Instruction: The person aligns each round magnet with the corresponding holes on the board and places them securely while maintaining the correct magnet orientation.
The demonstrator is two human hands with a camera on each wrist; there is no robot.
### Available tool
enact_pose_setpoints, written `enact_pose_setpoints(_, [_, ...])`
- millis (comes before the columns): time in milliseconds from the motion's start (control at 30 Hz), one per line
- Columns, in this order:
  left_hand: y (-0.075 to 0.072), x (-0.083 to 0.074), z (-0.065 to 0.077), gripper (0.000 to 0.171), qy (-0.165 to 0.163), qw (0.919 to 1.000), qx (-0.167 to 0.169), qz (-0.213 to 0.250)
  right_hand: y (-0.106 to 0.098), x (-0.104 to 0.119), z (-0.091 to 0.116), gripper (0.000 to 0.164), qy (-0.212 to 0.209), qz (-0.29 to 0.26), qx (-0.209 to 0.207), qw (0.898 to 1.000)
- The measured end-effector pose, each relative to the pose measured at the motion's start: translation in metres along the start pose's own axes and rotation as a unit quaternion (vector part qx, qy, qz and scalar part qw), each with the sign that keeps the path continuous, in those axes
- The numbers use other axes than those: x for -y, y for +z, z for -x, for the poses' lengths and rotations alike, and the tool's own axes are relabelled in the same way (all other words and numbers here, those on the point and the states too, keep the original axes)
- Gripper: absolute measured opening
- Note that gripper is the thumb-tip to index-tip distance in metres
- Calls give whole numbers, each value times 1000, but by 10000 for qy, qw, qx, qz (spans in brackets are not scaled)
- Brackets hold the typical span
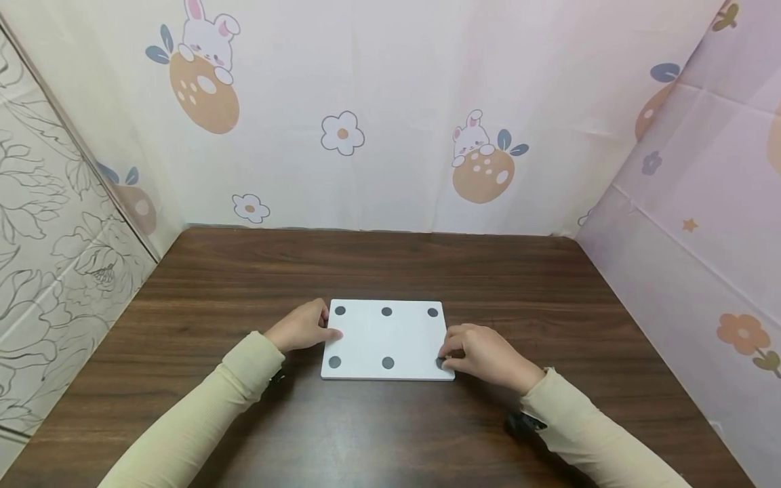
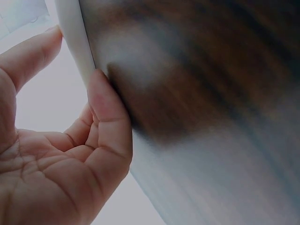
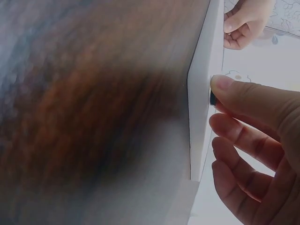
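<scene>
A flat white rectangular board (image 1: 390, 339) lies on the table with several dark grey round discs on it, in a far row and a near row. My left hand (image 1: 305, 325) holds the board's left edge, thumb on top and curled fingers against the side. The left wrist view shows that hand (image 2: 70, 154) with the board's edge (image 2: 77, 42) between thumb and fingers. At the near right corner, my right hand (image 1: 485, 352) pinches a dark round disc (image 1: 441, 363). Seen edge-on in the right wrist view, this disc (image 3: 213, 98) sits between thumb and forefinger at the board's surface.
The table (image 1: 378, 434) has a dark brown wood-grain top. Behind it hangs a pale curtain (image 1: 403, 68) printed with rabbits and flowers, and similar patterned sheets stand at the left and right sides. Long pale sleeves cover both arms.
</scene>
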State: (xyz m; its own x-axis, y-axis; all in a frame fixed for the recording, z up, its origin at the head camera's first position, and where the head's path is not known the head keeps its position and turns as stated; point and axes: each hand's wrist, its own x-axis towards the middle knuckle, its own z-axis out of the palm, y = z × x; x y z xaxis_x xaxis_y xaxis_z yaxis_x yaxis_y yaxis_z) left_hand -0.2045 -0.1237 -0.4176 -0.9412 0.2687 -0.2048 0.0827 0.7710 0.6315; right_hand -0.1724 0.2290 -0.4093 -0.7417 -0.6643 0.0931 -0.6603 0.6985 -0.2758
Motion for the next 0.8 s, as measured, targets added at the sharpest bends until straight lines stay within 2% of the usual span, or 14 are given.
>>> enact_pose_setpoints(333, [1,1,0,33,88,9999,-43,-113,0,0,-1,8,24,31,97,9999])
enact_pose_setpoints(800, [0,2,-1,34,103,9998,-70,-159,0,2,-2,10,171,-247,230,9993])
